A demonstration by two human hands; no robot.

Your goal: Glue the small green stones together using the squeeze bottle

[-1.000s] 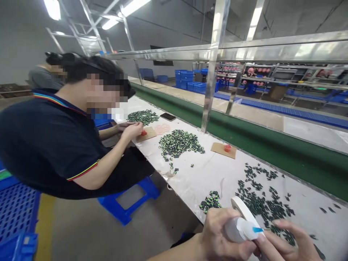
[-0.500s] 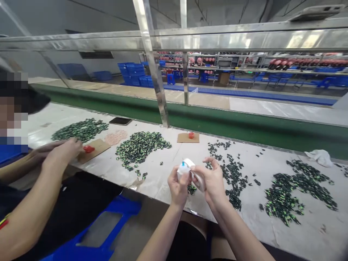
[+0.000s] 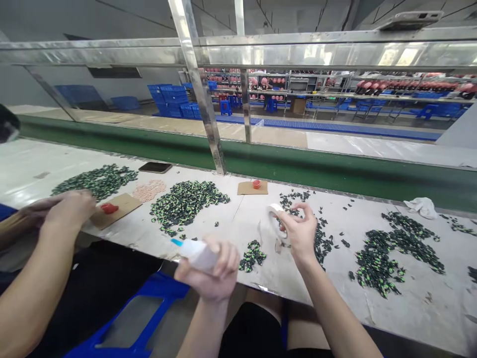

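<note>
My left hand [image 3: 210,271] is wrapped tight around a small white bottle [image 3: 197,252], its blue tip at ten o'clock over the near table edge, while my right hand [image 3: 300,233] pinches a roll of white tape [image 3: 275,219] just above the white table [image 3: 391,308]. A small heap of green-and-black parts [image 3: 252,254] lies between my hands, a bigger pile [image 3: 186,200] at eleven o'clock. At nine o'clock, a co-worker's hands [image 3: 63,211] sit by a cardboard square [image 3: 114,210].

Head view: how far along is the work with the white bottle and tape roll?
Done: nothing visibly taped. In hand: left hand grips the white bottle; right hand holds the tape roll at the bench. Left: loose green-black parts lie in piles.
</note>
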